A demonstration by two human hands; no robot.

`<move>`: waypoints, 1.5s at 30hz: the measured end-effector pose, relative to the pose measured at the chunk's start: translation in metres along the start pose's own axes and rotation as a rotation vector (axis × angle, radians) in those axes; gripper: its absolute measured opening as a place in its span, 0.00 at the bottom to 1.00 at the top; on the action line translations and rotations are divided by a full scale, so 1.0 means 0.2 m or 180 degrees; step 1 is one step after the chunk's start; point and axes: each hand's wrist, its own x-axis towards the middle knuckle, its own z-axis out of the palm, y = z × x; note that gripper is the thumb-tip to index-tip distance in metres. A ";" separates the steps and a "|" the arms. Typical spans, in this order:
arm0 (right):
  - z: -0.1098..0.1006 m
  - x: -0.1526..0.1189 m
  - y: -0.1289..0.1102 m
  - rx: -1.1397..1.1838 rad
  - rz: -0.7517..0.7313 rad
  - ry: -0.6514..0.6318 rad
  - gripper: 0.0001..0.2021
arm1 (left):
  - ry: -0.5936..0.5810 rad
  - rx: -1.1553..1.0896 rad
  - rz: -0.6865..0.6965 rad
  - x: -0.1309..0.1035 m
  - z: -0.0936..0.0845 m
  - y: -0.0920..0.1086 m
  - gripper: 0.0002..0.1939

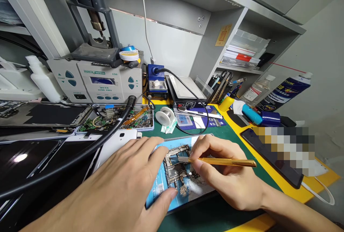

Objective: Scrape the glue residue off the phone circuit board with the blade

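A phone circuit board (176, 169) lies on a blue printed sheet (156, 193), which rests on the green mat (199, 212). My right hand (228, 178) pinches a gold-handled craft knife (233, 162) between thumb and fingers. Its blade points left, over the upper part of the board; whether the tip touches is hard to see. My left hand (131, 174) is laid out flat at the sheet's left side, fingers stretched and thumb apart, with the fingertips by the board's edge. A small pale tangled bit (184, 190) sits just below the board.
A hot air station (107, 81) stands at the back left, its black hose (107, 135) crossing above phone parts (40, 117). Behind the board are a white spool (165, 116) and a heating plate (188, 92). A phone (271, 156) and a spray can (285, 94) are right.
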 end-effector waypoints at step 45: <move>0.00 0.01 -0.02 -0.0100 -0.0165 0.0096 0.06 | -0.0011 -0.0066 -0.0021 0.01 -0.01 0.01 0.11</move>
